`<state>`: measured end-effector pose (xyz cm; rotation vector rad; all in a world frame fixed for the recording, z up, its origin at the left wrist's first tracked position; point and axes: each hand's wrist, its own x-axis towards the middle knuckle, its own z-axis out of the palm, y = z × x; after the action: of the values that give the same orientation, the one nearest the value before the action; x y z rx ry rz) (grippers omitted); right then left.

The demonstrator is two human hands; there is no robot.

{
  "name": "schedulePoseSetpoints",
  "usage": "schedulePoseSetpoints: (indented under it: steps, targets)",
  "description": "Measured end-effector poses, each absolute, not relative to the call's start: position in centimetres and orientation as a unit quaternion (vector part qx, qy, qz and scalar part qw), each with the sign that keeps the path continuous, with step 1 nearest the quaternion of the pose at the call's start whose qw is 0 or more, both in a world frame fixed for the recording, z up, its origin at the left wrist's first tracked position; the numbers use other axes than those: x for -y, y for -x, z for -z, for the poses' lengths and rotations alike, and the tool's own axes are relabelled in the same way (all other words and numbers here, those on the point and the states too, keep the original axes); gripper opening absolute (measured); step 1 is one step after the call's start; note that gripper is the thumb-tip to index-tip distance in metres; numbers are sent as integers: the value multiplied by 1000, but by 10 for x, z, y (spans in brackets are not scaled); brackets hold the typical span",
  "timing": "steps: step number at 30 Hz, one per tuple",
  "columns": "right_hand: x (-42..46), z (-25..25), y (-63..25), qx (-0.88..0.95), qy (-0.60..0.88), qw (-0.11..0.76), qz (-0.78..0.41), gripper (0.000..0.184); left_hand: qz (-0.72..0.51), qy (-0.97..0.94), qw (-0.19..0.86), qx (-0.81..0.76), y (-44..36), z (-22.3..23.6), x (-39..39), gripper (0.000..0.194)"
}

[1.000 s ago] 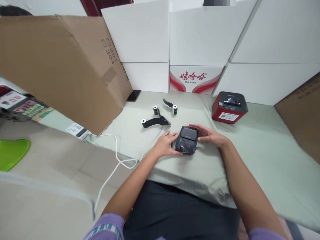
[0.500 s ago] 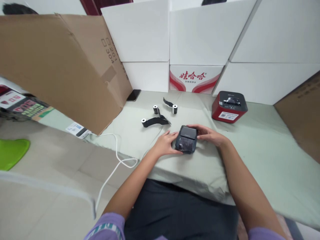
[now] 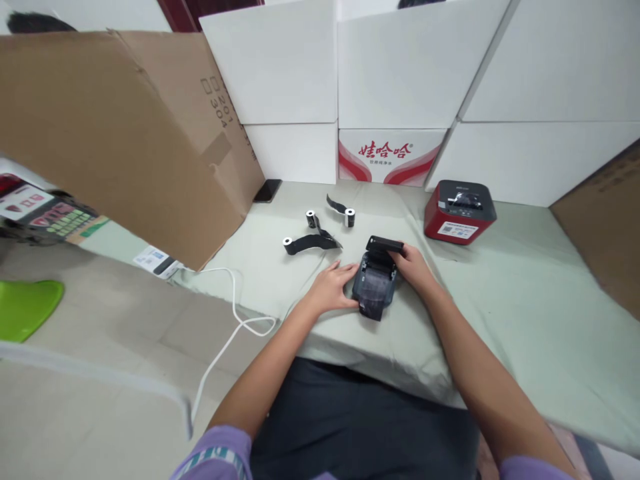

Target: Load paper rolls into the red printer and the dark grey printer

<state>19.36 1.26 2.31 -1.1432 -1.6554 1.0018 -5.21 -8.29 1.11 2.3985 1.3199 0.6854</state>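
Note:
A small black printer (image 3: 374, 285) lies on the pale green cloth (image 3: 525, 313) in front of me, its lid (image 3: 385, 244) swung up at the far end. My left hand (image 3: 331, 288) rests against the printer's left side, fingers curled on its edge. My right hand (image 3: 413, 263) holds the right side, fingers up at the raised lid. Three small paper rolls with black strips lie just beyond: one roll (image 3: 288, 245) at the left, a second roll (image 3: 311, 217) in the middle, a third roll (image 3: 349, 217) at the right.
A red and black printer (image 3: 459, 211) stands at the back right. White boxes (image 3: 400, 87) wall the back, brown cardboard (image 3: 115, 133) leans at the left. A phone (image 3: 267, 190) lies by the cardboard. A white cable (image 3: 227, 333) runs off the cloth's left edge.
The black printer's lid has swung open and stands up. My right hand moved to the lid's end; my left hand stayed on the printer's side.

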Motion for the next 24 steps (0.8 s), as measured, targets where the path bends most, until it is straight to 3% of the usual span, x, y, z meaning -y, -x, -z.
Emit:
schedulePoseSetpoints:
  steps: [3,7,11,15,19,24]
  targets:
    - [-19,-17,-189,683,530,416,-282,33,-238,-840,154,-463,52,-10,83,100]
    - [-22,-18,-194,697,565,350,-269,39,-235,-839,149,-467,52,-10,83,100]
    - [-14,-30,-199,664,563,422,-254,39,-240,-838,149,-468,51,-11,84,99]
    - [0,-52,-200,730,478,461,-163,23,-242,-838,150,-466,51,-12,84,98]
    - [14,-65,-197,828,439,333,-102,22,-243,-838,148,-465,51,-11,82,99]
    - [22,-76,-189,828,538,147,-62,23,-249,-837,141,-466,52,-7,81,102]
